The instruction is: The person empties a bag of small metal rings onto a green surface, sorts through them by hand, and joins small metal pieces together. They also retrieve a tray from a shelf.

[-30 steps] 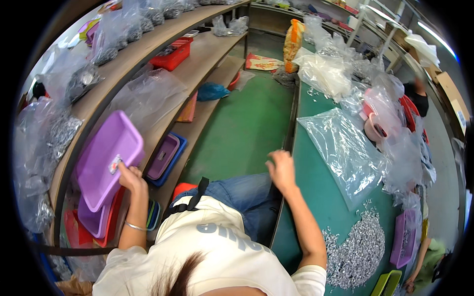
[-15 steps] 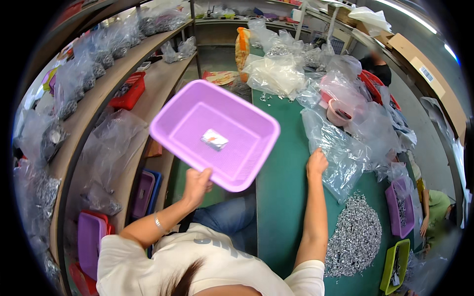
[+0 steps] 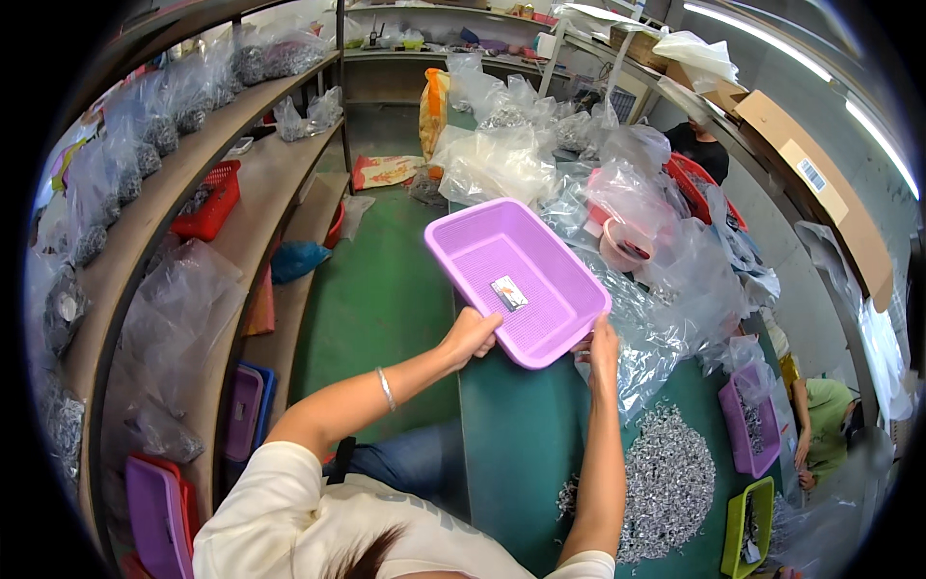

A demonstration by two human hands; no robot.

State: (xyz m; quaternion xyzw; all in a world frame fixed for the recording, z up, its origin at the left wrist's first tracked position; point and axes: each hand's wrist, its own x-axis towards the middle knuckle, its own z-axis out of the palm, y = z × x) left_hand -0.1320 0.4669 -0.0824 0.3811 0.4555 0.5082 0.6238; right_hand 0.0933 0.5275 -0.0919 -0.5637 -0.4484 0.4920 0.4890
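A purple plastic basket (image 3: 569, 280) is held tilted over the green table (image 3: 511, 434), its inside facing me and a small label on its bottom. My left hand (image 3: 472, 336) grips the near left rim, fingers closed. At the right corner my right hand (image 3: 600, 349) is closed on the rim too, its fingertips partly hidden. Clear plastic bag film (image 3: 641, 333) lies just beside and beyond my right hand. A heap of small shiny metal pieces (image 3: 666, 482) spreads over the table right of my right forearm.
Shelves (image 3: 207, 125) with bagged metal parts and a red basket (image 3: 207, 201) line the left. Filled purple (image 3: 750, 425) and lime green (image 3: 748, 529) baskets stand at the table's right edge. A co-worker in green (image 3: 825, 425) sits beyond; another person in black (image 3: 696, 150) is farther back.
The purple basket has moved right, from beside the table to over it. My right hand has left the plastic bag and taken hold of the basket's right corner.
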